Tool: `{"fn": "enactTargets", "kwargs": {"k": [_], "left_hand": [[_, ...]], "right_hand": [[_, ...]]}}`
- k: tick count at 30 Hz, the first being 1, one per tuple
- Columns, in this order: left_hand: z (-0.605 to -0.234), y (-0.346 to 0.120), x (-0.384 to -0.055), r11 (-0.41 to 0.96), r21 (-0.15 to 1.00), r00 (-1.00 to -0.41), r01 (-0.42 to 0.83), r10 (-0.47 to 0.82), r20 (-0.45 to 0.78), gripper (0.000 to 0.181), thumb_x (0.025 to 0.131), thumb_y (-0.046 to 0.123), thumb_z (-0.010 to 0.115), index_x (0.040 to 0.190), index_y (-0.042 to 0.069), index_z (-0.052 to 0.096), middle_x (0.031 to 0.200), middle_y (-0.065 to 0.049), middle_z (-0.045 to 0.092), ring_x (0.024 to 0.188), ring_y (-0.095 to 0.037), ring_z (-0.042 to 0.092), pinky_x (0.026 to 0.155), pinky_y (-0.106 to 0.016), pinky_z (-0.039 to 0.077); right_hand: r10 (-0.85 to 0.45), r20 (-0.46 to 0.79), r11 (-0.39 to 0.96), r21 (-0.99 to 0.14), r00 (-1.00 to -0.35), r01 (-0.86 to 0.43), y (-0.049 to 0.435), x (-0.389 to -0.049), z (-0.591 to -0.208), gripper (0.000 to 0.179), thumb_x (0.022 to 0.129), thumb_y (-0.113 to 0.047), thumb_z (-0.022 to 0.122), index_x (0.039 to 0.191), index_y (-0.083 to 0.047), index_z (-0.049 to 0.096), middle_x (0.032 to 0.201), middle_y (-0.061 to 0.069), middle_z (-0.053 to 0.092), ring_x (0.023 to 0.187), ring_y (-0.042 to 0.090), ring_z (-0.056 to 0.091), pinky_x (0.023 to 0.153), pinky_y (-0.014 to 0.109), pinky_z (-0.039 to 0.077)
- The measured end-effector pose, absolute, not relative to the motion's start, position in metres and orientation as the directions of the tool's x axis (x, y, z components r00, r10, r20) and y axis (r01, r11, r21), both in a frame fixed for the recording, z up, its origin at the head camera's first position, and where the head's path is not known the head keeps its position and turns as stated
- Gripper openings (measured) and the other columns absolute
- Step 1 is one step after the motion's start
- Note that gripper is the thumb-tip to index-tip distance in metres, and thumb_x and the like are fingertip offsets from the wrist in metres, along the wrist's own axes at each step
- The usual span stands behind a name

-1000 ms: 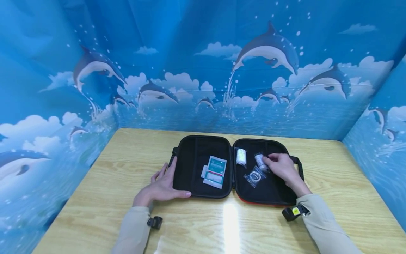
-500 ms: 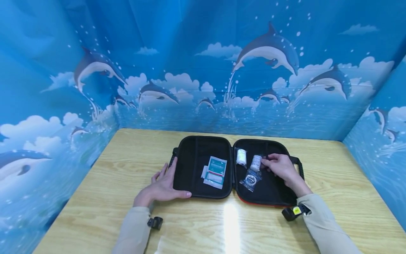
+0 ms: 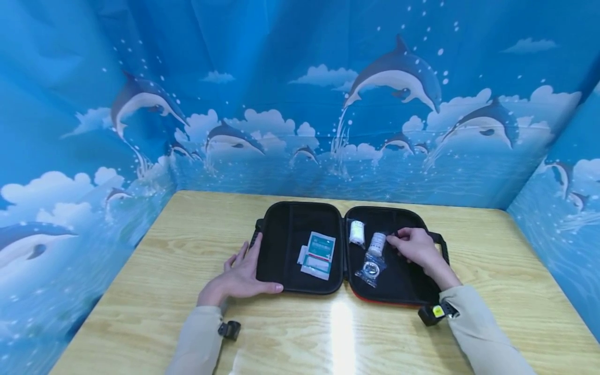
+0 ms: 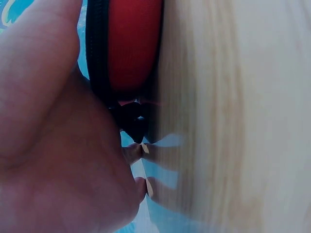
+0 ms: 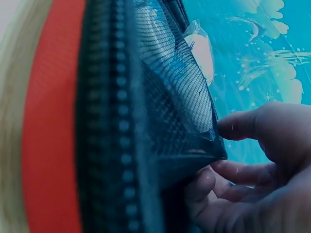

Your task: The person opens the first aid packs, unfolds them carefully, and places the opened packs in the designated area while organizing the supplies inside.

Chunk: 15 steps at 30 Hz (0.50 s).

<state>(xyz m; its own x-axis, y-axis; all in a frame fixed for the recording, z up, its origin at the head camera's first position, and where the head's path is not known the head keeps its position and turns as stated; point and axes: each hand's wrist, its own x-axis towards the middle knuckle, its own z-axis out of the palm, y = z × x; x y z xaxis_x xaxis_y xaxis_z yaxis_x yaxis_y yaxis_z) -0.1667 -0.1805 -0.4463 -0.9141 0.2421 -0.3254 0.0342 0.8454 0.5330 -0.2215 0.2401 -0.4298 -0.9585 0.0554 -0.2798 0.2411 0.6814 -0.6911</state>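
Observation:
An unfolded black zip case with a red outside lies on the table. My left hand rests on its left half, fingers spread along the handle side and thumb on the near edge. In the right half, my right hand pinches the rim of a black mesh pocket between thumb and fingers. Just left of those fingertips lies a wrapped white bandage roll. A clear packet with a white ring-shaped roll sits below it. Through the mesh, white wrapped items show in the right wrist view.
Another wrapped white roll lies by the hinge. Green-and-white flat packets overlap in the left half. A black carry handle sticks out on the right. Behind the wooden table hangs a blue dolphin curtain.
The bandage roll near my right hand has shifted left and turned more upright. The ring-shaped roll's packet has slid left and toward me. My left hand stays in place.

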Motion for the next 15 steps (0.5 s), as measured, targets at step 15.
{"fn": "enactTargets", "kwargs": {"k": [15], "left_hand": [[-0.442, -0.181, -0.166, 0.835, 0.548, -0.921, 0.058, 0.256, -0.292, 0.140, 0.074, 0.068, 0.080, 0.164, 0.016, -0.013, 0.174, -0.015, 0.006, 0.160, -0.041, -0.001, 0.120, -0.068, 0.008]], "right_hand": [[0.028, 0.100, 0.788, -0.615, -0.995, -0.040, 0.222, -0.219, -0.420, 0.041, 0.098, -0.027, 0.065, 0.126, 0.002, 0.065, 0.108, 0.023, 0.074, 0.094, 0.035, 0.073, 0.081, 0.048, 0.056]]}}
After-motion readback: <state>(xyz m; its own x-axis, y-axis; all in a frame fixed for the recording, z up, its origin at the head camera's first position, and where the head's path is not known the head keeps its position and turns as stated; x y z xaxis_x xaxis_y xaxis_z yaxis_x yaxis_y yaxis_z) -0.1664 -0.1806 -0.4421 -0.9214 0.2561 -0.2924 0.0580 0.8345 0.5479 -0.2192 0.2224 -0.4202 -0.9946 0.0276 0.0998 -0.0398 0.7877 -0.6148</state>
